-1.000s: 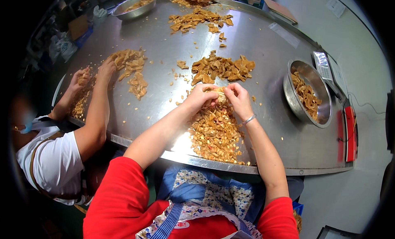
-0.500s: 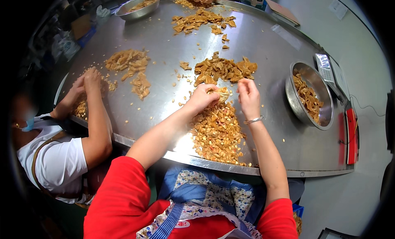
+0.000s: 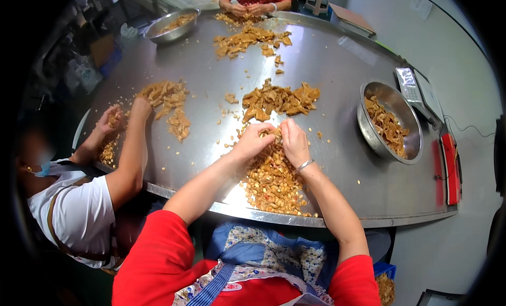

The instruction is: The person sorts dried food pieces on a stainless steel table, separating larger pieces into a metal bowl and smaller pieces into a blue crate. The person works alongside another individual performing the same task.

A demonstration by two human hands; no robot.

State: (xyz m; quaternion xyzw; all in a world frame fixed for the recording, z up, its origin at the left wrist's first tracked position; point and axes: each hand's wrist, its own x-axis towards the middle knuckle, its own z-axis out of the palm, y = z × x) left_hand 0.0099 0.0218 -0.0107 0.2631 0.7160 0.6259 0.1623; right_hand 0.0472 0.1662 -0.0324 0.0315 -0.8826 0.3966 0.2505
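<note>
My left hand [image 3: 255,141] and my right hand [image 3: 295,142] meet over the middle of the near table. Both are closed, fingertips pinching a brown dried piece [image 3: 275,132] that the fingers largely hide. Beneath them a heap of small flat yellow-brown seed-like bits [image 3: 274,187] spreads to the table's near edge. Just beyond my hands lies a pile of larger, wrinkled brown dried pieces [image 3: 279,100].
A steel bowl [image 3: 363,129] of brown pieces stands at right, near a scale [image 3: 410,87] and a red box [image 3: 449,169]. A co-worker [image 3: 79,211] sits at left beside another pile [image 3: 168,98]; a person [image 3: 255,3] works opposite. Another steel bowl [image 3: 153,34] stands far left.
My right hand has moved in to meet my left at the piece. The co-worker at left has reached one hand to their pile. The view has shifted slightly.
</note>
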